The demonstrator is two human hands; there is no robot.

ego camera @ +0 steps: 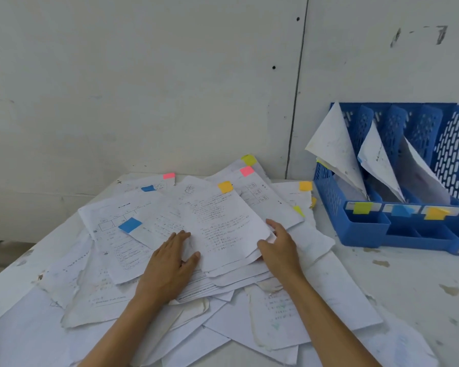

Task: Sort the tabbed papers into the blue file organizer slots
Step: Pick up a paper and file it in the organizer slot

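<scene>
A loose pile of white tabbed papers (133, 229) covers the table's middle, with blue, pink, yellow and orange tabs sticking out. On top lies a sheet with an orange tab (223, 223). My left hand (170, 266) rests flat on the pile at that sheet's left edge. My right hand (281, 247) pinches the sheet's right edge, thumb on top and fingers beneath. The blue file organizer (366, 234) stands at the right, with sheets leaning in three slots and green, blue, orange and pink labels along its front.
A white wall (143, 75) rises right behind the table. The white tabletop (408, 282) to the right of the pile is stained, and its left edge runs diagonally at the lower left. More untabbed, crumpled sheets (276, 327) lie near me.
</scene>
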